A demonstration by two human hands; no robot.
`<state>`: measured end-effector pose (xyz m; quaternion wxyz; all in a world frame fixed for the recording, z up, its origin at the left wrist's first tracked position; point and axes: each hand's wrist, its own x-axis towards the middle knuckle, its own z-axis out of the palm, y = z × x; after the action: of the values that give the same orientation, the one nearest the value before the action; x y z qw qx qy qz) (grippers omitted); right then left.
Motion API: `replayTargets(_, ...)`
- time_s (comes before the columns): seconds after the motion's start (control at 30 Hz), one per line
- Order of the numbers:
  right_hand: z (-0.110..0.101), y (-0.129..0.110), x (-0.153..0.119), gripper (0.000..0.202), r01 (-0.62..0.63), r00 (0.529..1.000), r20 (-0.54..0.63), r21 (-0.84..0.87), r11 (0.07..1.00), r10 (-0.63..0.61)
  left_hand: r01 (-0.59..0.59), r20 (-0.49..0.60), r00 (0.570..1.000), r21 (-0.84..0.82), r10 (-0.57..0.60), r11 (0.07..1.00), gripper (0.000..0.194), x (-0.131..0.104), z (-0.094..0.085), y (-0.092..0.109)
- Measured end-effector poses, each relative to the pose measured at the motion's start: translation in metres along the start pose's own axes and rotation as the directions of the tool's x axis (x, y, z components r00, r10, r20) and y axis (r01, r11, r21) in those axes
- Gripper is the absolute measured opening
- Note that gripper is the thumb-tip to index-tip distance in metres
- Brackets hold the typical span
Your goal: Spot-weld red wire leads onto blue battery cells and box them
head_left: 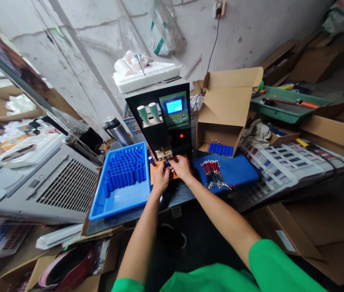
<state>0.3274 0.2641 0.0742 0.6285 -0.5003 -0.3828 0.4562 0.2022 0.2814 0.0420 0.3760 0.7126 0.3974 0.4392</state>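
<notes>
My left hand [161, 177] and my right hand [180, 167] meet just under the metal electrode tips [164, 154] of a black spot welder [180, 147]. A small blue battery cell [167, 163] shows between my fingers, mostly covered. The left hand is closed around it. My right fingers are pinched together right by the tips; what they hold is too small to make out. Beneath both hands lies an orange board [154, 173], with another blue cell [151, 161] standing on its left side. The welder's screen [174, 106] is lit.
Left of the welder, a blue tray [118, 211] holds rows of upright blue cells. On the right, an open cardboard box [226, 95] contains several cells with leads. Red and black wire leads [214, 174] lie on a blue mat [241, 168]. A steel flask [118, 130] stands behind the tray.
</notes>
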Motion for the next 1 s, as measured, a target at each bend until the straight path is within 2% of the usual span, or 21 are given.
replayTargets(0.47,0.0011,0.0013,-0.0011,0.027,0.001,1.0,-0.012,-0.014,1.0,-0.001,-0.036,0.021,0.999,0.028,0.036,0.999,0.029,-0.0021,0.0005,-0.0009)
replayTargets(1.0,0.001,0.0039,-0.0014,0.03,-0.011,1.0,-0.009,0.005,1.0,0.011,-0.014,0.021,1.0,-0.01,0.015,1.0,0.031,-0.0022,0.0011,0.0056)
